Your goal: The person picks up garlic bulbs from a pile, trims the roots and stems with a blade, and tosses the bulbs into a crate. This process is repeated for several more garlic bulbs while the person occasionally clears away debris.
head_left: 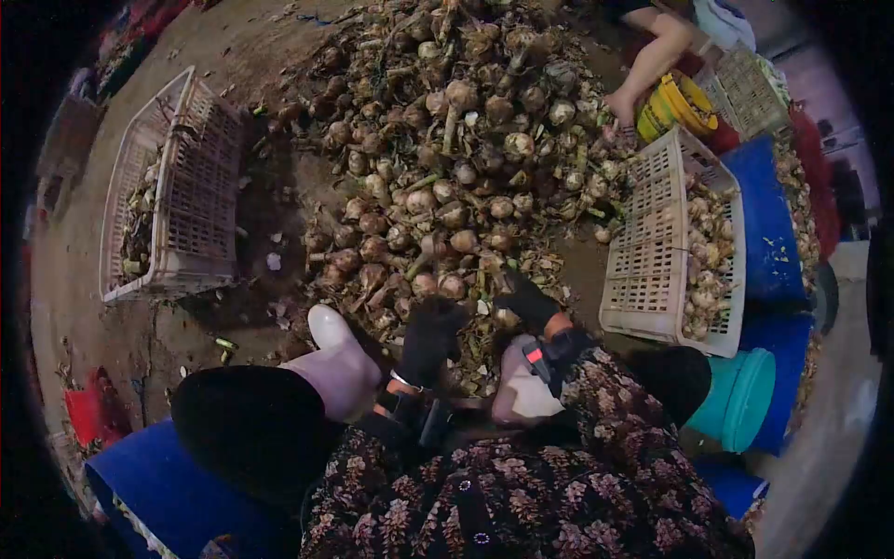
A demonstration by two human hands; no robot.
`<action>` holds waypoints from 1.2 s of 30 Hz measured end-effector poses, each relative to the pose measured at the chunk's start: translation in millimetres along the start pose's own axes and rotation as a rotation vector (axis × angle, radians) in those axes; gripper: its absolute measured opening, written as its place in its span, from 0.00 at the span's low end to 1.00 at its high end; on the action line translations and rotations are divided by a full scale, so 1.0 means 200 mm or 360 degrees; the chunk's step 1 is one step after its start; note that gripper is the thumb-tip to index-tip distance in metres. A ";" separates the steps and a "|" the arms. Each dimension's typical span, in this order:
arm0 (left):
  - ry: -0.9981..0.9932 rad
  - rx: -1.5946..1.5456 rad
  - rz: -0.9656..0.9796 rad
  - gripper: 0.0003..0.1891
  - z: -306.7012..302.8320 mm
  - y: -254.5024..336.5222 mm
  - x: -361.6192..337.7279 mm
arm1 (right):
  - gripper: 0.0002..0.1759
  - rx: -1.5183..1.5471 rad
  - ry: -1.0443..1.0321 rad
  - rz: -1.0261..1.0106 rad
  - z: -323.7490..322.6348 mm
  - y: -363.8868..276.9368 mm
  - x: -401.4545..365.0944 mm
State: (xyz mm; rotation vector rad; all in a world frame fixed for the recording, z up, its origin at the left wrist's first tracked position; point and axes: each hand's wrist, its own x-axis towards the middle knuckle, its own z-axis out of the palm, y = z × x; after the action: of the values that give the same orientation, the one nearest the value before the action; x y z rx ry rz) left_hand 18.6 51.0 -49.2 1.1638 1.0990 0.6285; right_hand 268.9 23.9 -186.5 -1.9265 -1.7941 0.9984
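A large heap of dirty garlic bulbs (463, 240), many with stems and dry leaves, spreads over the floor in front of me. My left hand (433, 337), in a black glove, is curled at the near edge of the heap between my boots. Its fingers look closed, but what they hold is too dark to make out. My right hand (527, 302), also black-gloved, is a little further right and forward, with its fingers bent over the near bulbs. One pale bulb (507, 318) shows just below its fingers. Whatever this hand grips is hidden.
A white slatted crate (197, 177) with cut stems stands on the left. Another crate (647, 247), holding bulbs, is at the right beside blue containers (765, 219) and a teal bucket (748, 401). Another person's bare leg (652, 70) is near a yellow bucket (663, 110).
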 end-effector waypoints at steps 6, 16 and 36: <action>-0.0079 0.0924 0.0896 0.12 0.04 -0.16 -0.04 | 0.21 -0.0242 -0.0182 -0.0258 -0.20 -0.44 -0.19; -0.0332 0.0907 0.0798 0.14 0.04 -0.06 -0.11 | 0.20 -0.0293 0.0159 -0.0647 -0.32 -0.72 -0.39; -0.0399 -0.0663 -0.0374 0.17 0.13 0.02 -0.17 | 0.18 0.1904 0.0457 0.0364 -0.30 -0.86 -0.39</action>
State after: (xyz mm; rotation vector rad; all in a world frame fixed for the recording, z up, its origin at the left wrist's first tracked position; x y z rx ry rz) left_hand 30.6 13.0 -33.5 0.7181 0.8251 0.4824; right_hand 185.8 -10.7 -10.1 -1.3472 -0.5186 1.3275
